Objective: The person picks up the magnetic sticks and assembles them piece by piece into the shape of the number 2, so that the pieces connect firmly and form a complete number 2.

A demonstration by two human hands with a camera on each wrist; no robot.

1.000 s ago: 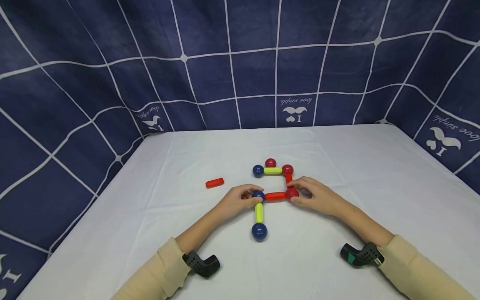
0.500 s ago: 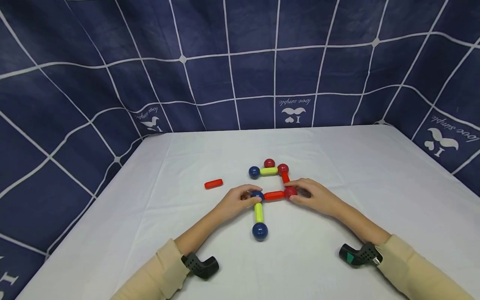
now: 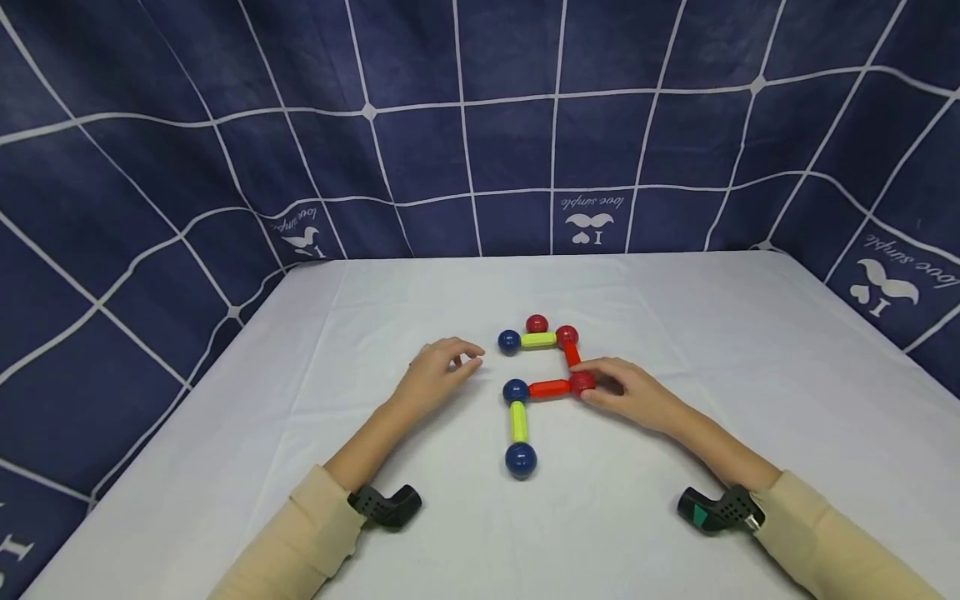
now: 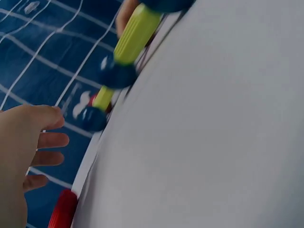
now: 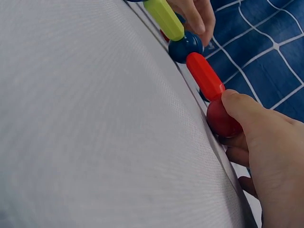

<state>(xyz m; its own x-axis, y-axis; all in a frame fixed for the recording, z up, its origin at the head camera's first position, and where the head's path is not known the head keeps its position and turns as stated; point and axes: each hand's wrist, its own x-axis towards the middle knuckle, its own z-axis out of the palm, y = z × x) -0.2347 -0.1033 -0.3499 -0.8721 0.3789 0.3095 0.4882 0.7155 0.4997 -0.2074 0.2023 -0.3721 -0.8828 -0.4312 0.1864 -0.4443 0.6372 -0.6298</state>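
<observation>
A: Head view first, biggest thing down: the bench (image 3: pixel 675 333), draped in a white cloth, and in the middle of it the ball-and-rod chain (image 3: pixel 542 392), lying flat.

B: Let's use the red corner ball (image 3: pixel 581 382) as our landmark. The right hand (image 3: pixel 626 392) is on it, thumb and fingertips pinching it against the cloth; the right wrist view shows the thumb (image 5: pixel 242 107) pressed on top.

A: And the left hand (image 3: pixel 435 371)?

B: Well left of that ball, off the chain, fingers loosely spread and holding nothing. Under it, the left wrist view catches a loose red rod (image 4: pixel 61 209).

A: How would the chain handle, you reckon?

B: Light, hard plastic, I'd say. The rods are stiff, but the joints look like the weak spots: lift one end and the rest would likely swing or drop off. The balls are glossy, so probably slippery.

A: So where to take hold?

B: At a ball, pinched as now, or a rod mid-length. From the corner ball, the red rod (image 3: pixel 550 387) runs left to a blue ball (image 3: pixel 515 390); a yellow rod (image 3: pixel 517 422) drops nearer to the end blue ball (image 3: pixel 521 460).
</observation>
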